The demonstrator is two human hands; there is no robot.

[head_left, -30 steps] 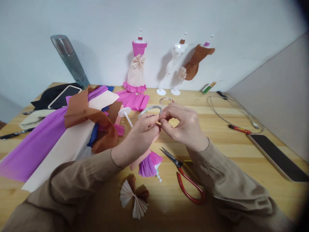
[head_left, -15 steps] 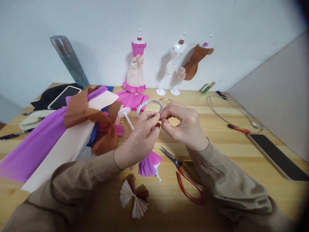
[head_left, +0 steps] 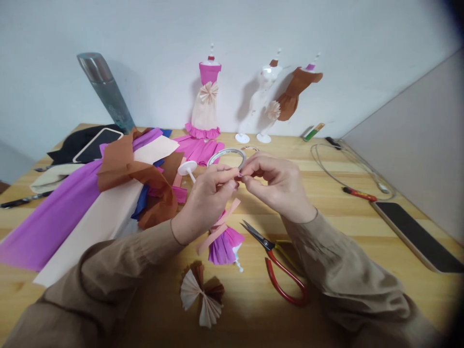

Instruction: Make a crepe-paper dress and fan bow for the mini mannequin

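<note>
My left hand (head_left: 208, 195) is closed, its thumb and forefinger pinched around the near edge of a roll of tape (head_left: 225, 152). My right hand (head_left: 277, 183) pinches at the same edge, fingertips almost touching the left ones; what lies in that pinch is too small to make out. Below them lies a small mannequin in a purple and pink pleated paper skirt (head_left: 225, 244), with a peach paper strip (head_left: 213, 237) across it. Red-handled scissors (head_left: 270, 251) lie open beside my right sleeve. A cream and brown folded paper fan bow (head_left: 201, 296) rests nearest to me.
Crepe paper sheets (head_left: 85, 193) pile up at left, near a phone (head_left: 97, 145) and a bottle (head_left: 107, 92). At the wall stand a pink-and-cream dressed mannequin (head_left: 207, 101), a bare white one (head_left: 259, 89) and a brown-dressed one (head_left: 295, 92). A cable (head_left: 326, 166) and another phone (head_left: 413, 234) lie right.
The tape roll has tilted flatter between my hands. My left hand has shifted slightly, and more of the peach strip on the lying mannequin shows. Both hands stay pinched together.
</note>
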